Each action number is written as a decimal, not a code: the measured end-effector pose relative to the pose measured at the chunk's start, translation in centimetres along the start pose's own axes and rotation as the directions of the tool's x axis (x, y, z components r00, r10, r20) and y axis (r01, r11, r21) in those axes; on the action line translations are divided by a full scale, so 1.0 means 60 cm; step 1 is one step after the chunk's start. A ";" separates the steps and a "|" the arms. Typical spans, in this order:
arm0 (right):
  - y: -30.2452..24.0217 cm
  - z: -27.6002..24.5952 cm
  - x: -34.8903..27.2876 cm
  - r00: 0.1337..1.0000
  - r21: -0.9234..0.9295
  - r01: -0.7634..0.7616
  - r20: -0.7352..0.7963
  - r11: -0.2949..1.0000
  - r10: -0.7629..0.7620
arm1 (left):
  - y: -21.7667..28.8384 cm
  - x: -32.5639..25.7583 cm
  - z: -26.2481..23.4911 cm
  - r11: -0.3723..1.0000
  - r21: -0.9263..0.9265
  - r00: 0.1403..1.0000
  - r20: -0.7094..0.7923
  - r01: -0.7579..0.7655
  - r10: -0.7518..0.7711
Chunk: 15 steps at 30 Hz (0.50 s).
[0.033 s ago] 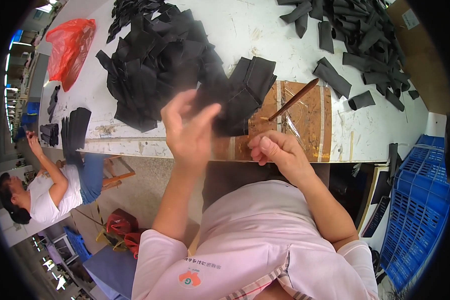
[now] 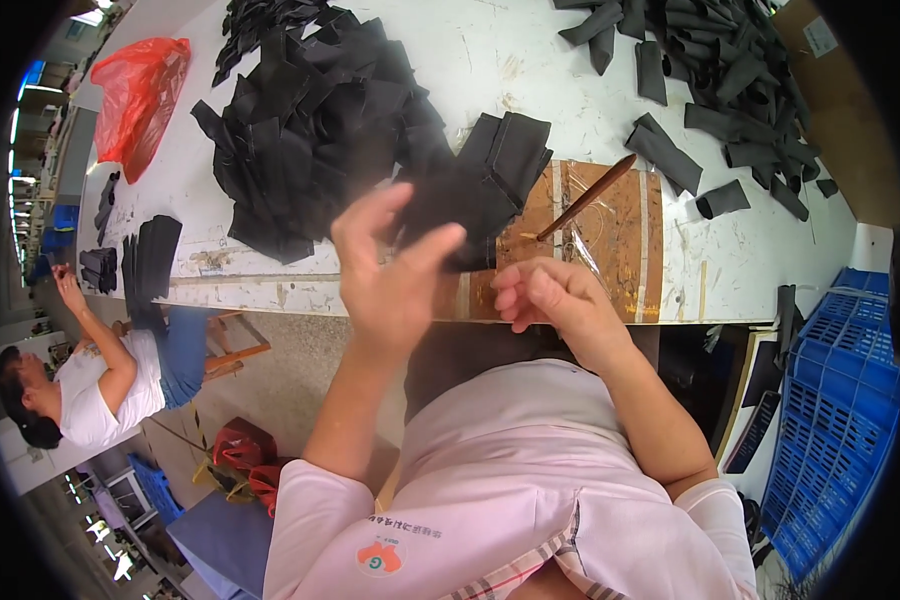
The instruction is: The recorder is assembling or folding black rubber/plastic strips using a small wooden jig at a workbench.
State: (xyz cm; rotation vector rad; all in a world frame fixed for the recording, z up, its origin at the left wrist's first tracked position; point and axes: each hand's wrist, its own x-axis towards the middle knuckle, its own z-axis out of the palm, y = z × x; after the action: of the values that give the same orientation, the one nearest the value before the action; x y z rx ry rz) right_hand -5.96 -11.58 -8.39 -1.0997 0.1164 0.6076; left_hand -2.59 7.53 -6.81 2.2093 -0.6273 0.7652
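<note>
My left hand [image 2: 385, 295] is raised over the table's front edge, thumb and fingers apart and slightly blurred. Nothing shows between them except black fabric behind. Right by its fingertips lies a small stack of stitched black fabric pieces [image 2: 505, 160], partly on a brown board [image 2: 625, 245]. My right hand [image 2: 575, 310] is at the board's front edge with its fingers curled in. Whatever those fingers hold, if anything, is hidden. A dark brown pointed stick [image 2: 590, 195] lies slantwise on the board, above the right hand.
A large heap of black fabric pieces [image 2: 300, 120] covers the table's left-middle. Black fabric tubes [image 2: 730, 75] pile up at the far right beside a cardboard box [image 2: 840, 120]. A red plastic bag [image 2: 140, 100] stands far left. Blue crates [image 2: 830, 400] stand right; another person [image 2: 110, 390] sits left.
My left hand has shifted a little to the right, toward the fabric stack. My right hand has barely moved, drifting slightly left.
</note>
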 end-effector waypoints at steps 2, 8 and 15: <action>-0.001 0.001 0.000 0.995 0.267 -0.045 0.098 0.963 0.019 | 0.037 0.000 -0.004 0.989 -0.109 0.988 0.105 -0.102 0.113; -0.019 0.029 -0.028 0.997 0.467 -0.040 -0.036 0.883 0.064 | 0.077 -0.032 0.001 0.952 -0.250 0.979 0.050 -0.179 0.197; -0.005 0.041 -0.049 0.951 0.333 0.262 -0.250 0.906 -0.183 | 0.136 -0.055 -0.008 -0.148 -0.815 0.630 0.535 0.560 -0.563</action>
State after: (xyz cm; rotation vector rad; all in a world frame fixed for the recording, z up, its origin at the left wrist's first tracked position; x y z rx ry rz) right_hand -8.78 -10.75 -5.89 -0.7986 0.2742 0.2439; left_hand -10.20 3.42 -5.02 0.9165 0.0519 -0.2264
